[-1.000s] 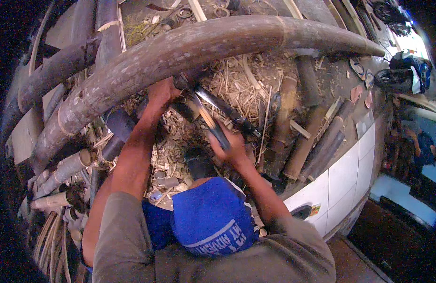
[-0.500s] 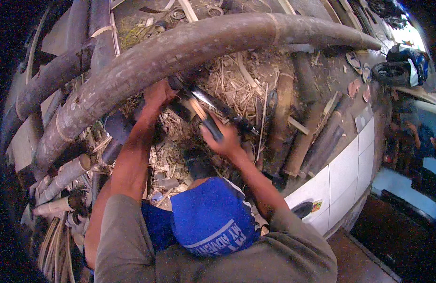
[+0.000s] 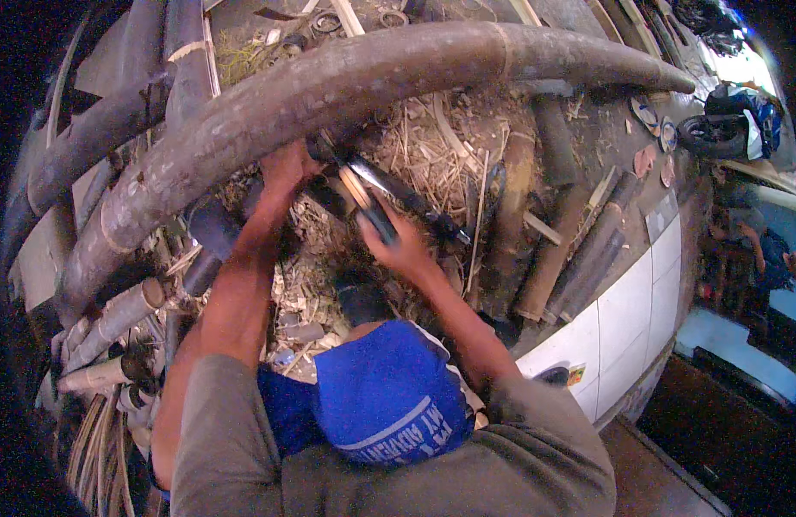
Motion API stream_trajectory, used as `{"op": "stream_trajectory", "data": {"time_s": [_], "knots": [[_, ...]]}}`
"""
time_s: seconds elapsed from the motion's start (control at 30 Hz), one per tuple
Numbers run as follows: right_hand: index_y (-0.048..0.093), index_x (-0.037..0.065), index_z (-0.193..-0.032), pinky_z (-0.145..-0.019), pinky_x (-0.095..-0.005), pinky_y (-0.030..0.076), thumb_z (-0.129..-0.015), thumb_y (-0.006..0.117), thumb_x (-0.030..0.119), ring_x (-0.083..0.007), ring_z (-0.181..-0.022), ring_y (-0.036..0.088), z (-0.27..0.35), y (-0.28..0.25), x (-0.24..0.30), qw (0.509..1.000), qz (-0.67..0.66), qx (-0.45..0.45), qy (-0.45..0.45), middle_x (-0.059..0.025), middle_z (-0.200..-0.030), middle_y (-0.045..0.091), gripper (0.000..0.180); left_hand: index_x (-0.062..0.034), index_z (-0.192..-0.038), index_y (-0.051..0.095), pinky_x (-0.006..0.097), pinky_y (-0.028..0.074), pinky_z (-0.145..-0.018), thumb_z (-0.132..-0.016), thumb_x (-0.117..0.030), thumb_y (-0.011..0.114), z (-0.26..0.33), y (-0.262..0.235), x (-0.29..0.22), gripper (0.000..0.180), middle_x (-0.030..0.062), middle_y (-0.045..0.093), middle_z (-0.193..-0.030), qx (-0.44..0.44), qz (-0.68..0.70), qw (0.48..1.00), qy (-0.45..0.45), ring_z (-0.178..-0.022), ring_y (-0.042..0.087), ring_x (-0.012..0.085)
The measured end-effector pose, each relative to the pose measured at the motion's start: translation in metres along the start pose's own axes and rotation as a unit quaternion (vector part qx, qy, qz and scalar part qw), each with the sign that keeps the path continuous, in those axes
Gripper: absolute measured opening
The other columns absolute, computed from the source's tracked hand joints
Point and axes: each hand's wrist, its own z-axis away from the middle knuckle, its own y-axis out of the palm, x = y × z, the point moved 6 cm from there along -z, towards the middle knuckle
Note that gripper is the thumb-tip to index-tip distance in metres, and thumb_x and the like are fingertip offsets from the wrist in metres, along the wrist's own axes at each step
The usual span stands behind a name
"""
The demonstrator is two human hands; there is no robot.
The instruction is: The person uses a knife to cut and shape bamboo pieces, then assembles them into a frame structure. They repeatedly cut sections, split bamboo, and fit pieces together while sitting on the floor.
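Observation:
My right hand (image 3: 393,239) is closed around a slim piece (image 3: 358,189) with a pale face and a dark side, which looks like split bamboo. It slants up and left toward my other hand. Beside it lies a long dark tool (image 3: 406,196) with a shiny metal edge; my fingers seem apart from it. My left hand (image 3: 286,168) is closed low by the underside of a thick bamboo pole (image 3: 398,73). What it grips is dark and partly hidden. The pole arches across the whole upper view, beyond both hands.
Pale shavings (image 3: 419,142) cover the ground around the work. Cut bamboo lengths (image 3: 579,233) lie to the right, beside white tiles (image 3: 626,323). More bamboo stubs (image 3: 113,319) and a bundle of thin strips (image 3: 100,457) lie left. A blue cap (image 3: 389,392) blocks the lower middle.
My right hand and the slim piece have shifted slightly up and to the left. My left hand stays in nearly the same place beside the pole.

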Motion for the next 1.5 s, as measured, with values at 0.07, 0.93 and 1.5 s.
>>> {"op": "stream_trajectory", "data": {"time_s": [0.07,0.93,1.5], "knots": [[0.05,0.01,-0.143,-0.081,-0.0421,0.055,-0.09,0.07,0.034,-0.0372,-0.086,0.071,-0.046,0.014,0.009,0.986,0.122,-0.058,-0.098,-0.0213,-0.099,0.071,0.061,-0.015,-0.15,0.043,0.054,0.026,-0.119,-0.064,-0.04,0.081,-0.008,-0.001,-0.003,0.097,0.0204,0.039,-0.154,0.079,-0.012,0.996,-0.028,-0.143,0.032,0.0455],[0.05,0.011,-0.141,-0.076,-0.0431,0.055,-0.088,0.07,0.029,-0.0336,-0.08,0.069,0.05,-0.038,-0.003,0.982,0.178,0.028,-0.058,-0.018,-0.098,0.071,0.059,-0.0137,-0.144,0.05,0.053,0.033,-0.114,-0.07,-0.048,0.078,-0.005,-0.016,-0.002,0.086,0.0177,0.05,-0.147,-0.017,0.073,0.996,0.05,-0.137,0.043,0.0418],[0.052,0.007,-0.141,-0.074,-0.0466,0.055,-0.088,0.069,0.041,-0.0375,-0.08,0.071,-0.015,0.005,-0.01,0.995,0.102,-0.009,-0.006,-0.0215,-0.094,0.072,0.065,-0.0154,-0.147,0.047,0.056,0.028,-0.117,-0.063,-0.048,0.082,-0.008,-0.008,-0.016,0.096,0.0193,0.044,-0.151,0.064,0.025,0.997,-0.024,-0.14,0.038,0.0446]]}}
